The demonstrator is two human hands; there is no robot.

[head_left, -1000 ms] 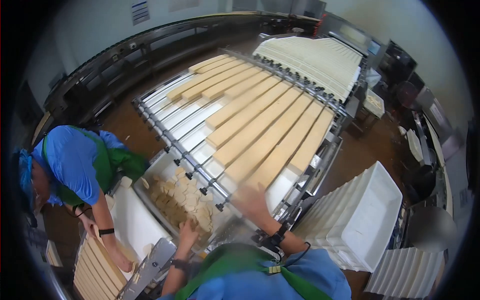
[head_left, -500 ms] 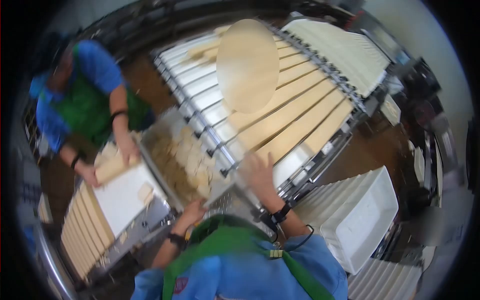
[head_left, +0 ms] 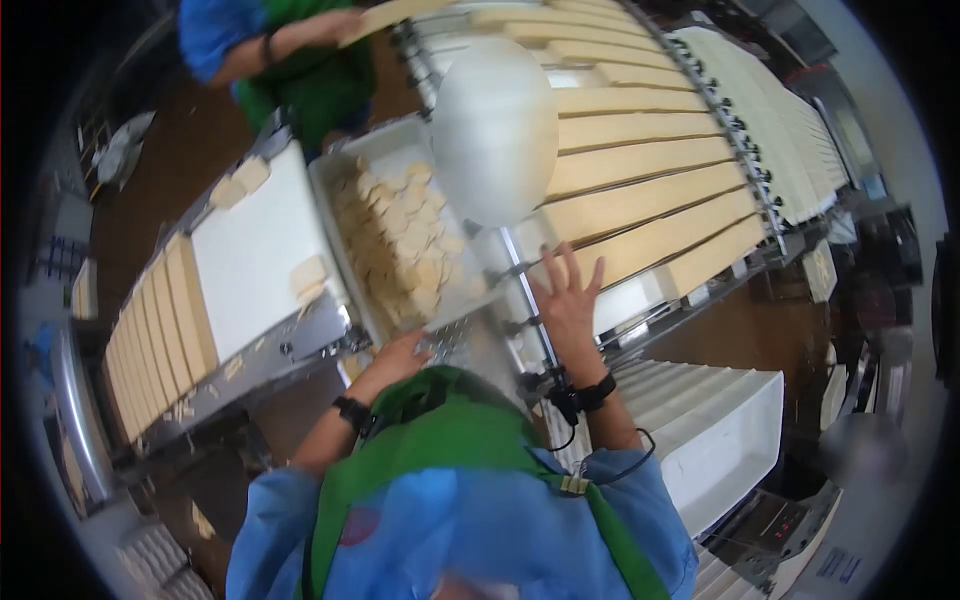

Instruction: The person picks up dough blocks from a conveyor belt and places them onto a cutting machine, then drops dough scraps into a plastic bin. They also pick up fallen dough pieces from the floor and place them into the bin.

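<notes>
My right hand (head_left: 570, 300), with fingers spread, is at the near left corner of a wide table of long flat tan strips (head_left: 640, 200) laid side by side. Its fingertips overlap the end of one of the nearest strips. Low beside my body, my left hand (head_left: 398, 358) has its fingers loosely stretched toward the near end of a white bin (head_left: 375, 315). Inside that bin lie many thin, pale, roundish pieces (head_left: 415, 240), heaped along its length.
A white work surface (head_left: 255, 260) stands left of the bin, with tan rows (head_left: 165, 320) beside it and a few loose round pieces (head_left: 308, 275). A co-worker (head_left: 300, 70) holds a tan strip (head_left: 395, 15) at the upper left. White ribbed tubs (head_left: 720, 440) sit at my right.
My view has shifted. The co-worker has gone from the white surface to the strip table, carrying a strip. My right hand stays at the table's corner, fingers now spread more clearly.
</notes>
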